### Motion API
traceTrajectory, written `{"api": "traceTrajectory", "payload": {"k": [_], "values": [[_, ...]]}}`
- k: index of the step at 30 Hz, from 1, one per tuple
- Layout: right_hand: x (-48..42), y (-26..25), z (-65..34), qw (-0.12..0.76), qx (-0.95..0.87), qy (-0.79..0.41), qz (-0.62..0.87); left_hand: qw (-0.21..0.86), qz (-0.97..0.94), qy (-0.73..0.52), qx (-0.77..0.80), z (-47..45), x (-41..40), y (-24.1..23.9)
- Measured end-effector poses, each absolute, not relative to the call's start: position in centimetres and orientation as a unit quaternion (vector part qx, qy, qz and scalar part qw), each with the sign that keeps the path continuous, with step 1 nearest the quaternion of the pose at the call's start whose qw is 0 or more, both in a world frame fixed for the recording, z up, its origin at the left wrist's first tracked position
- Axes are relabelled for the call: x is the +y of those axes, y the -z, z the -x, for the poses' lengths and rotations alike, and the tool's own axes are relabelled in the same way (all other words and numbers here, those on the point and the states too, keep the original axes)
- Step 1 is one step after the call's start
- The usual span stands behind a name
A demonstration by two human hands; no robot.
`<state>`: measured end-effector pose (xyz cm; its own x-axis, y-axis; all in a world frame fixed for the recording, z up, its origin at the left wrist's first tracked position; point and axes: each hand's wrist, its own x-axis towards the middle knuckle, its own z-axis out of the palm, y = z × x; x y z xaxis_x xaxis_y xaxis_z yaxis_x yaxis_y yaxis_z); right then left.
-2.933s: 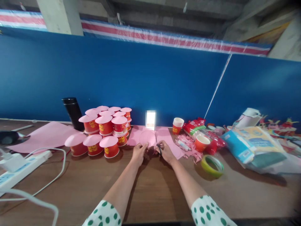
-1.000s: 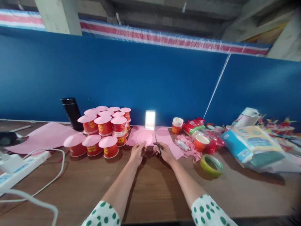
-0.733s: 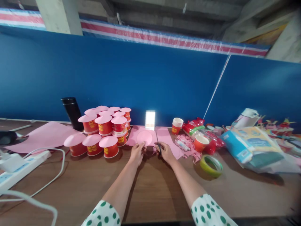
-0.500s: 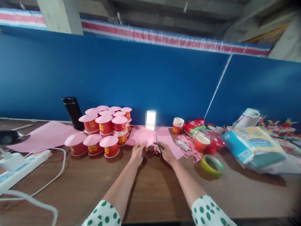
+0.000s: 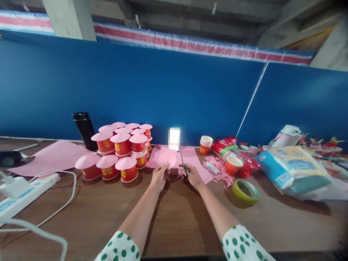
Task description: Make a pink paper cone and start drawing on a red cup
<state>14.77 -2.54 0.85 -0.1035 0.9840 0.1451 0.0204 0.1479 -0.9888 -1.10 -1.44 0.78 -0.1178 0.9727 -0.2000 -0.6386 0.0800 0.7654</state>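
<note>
My left hand (image 5: 161,176) pinches the near edge of a round pink paper disc (image 5: 167,158). To its right, my right hand (image 5: 191,177) is closed around the handles of dark scissors (image 5: 185,172), whose blades point away from me beside the disc. Small pink scraps show near the scissor handles. Under and behind the disc lie pink paper sheets (image 5: 191,156). On the left stand several red paper cups (image 5: 128,174), some stacked, topped with pink paper discs (image 5: 126,163).
A black flask (image 5: 84,131), a large pink sheet (image 5: 56,156) and a white power strip (image 5: 29,190) with cables are at left. Rightward are stacked cups (image 5: 206,145), pink scraps (image 5: 221,166), a single cup (image 5: 233,165), a tape roll (image 5: 245,192) and a blue-yellow package (image 5: 292,166).
The pink disc has shifted slightly left, leaving a wider gap to the scissors. Both hands stay in nearly the same place.
</note>
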Motion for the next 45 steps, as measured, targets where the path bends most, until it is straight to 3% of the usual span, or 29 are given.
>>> {"api": "traceTrajectory", "payload": {"k": [8,26,45], "values": [[-2.7,-1.0,-15.3,0.458,-0.597,-0.52,0.405,0.63,-0.181,-0.672,0.344,1.3,-1.0,-0.8],[-2.1,0.2,-15.1,0.443,-0.604,-0.548,0.373,0.484,-0.322,-0.68,0.446,2.2,-0.2,0.4],[-1.8,0.5,-15.2,0.43,-0.61,-0.537,0.393,0.525,-0.287,-0.693,0.402,2.3,-0.2,0.1]]}}
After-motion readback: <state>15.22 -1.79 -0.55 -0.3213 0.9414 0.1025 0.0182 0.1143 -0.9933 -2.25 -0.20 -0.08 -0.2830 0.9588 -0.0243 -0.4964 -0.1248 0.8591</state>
